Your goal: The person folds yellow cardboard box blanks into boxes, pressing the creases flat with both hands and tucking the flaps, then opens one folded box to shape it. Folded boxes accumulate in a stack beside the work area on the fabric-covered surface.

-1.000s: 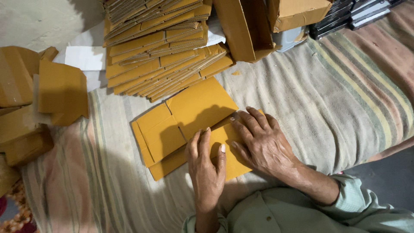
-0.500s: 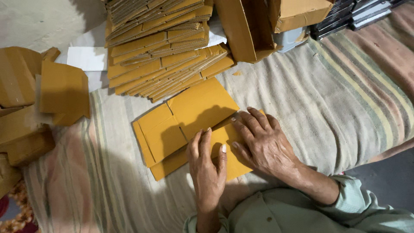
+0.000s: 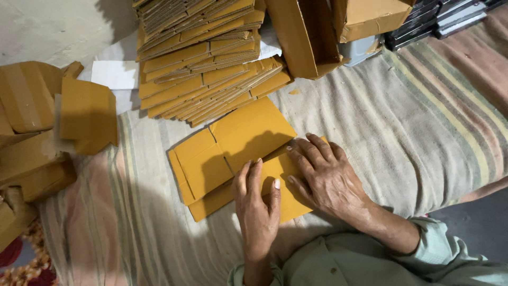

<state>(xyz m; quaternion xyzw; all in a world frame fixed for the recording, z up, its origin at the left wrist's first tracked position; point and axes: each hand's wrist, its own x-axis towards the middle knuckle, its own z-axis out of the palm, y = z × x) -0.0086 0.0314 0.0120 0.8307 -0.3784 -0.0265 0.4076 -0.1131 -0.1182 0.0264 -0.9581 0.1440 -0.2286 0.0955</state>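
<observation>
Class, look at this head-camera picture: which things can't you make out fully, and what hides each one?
- Flat card blank: its near part lies under the left hand and right hand.
- Card stack: top cut by the upper frame edge.
- Dark items: cut at the top right corner, kind unclear.
- Open box: inside in shadow.

Ahead of your hands, the stack of flat cardboard blanks and open box block forward reach. Folded cartons crowd the left. The striped cloth to your right lies open.
</observation>
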